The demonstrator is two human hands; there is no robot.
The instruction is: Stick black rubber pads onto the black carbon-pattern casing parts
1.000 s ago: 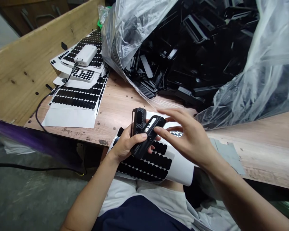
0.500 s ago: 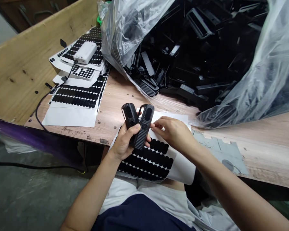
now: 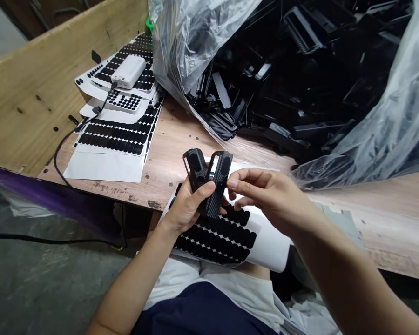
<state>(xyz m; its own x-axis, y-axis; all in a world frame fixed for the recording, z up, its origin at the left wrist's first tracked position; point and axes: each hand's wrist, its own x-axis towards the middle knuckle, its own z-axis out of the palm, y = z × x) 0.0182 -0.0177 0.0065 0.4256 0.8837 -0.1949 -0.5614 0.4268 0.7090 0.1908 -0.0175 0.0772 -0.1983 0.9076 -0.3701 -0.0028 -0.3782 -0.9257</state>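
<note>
My left hand (image 3: 188, 207) is closed round two black carbon-pattern plastic shells (image 3: 209, 179), held side by side and upright over the table's front edge. My right hand (image 3: 268, 197) is beside them, its thumb and forefinger pinched together against the right shell; whether a pad is between them is too small to see. Under both hands a white sheet of black oval pads (image 3: 226, 235) hangs off the table edge onto my lap.
A big clear plastic bag (image 3: 380, 121) full of black plastic parts (image 3: 300, 79) fills the table's back and right. Stacked pad sheets (image 3: 111, 139) lie at the left, with a white power bank (image 3: 128, 78) and its black cable (image 3: 61, 149) on them. A wooden board (image 3: 38, 83) walls the left side.
My right hand went from spread open over the shells, down to the pad sheet, then back up to the right shell in a pinch. My left hand turned the shells upright.
</note>
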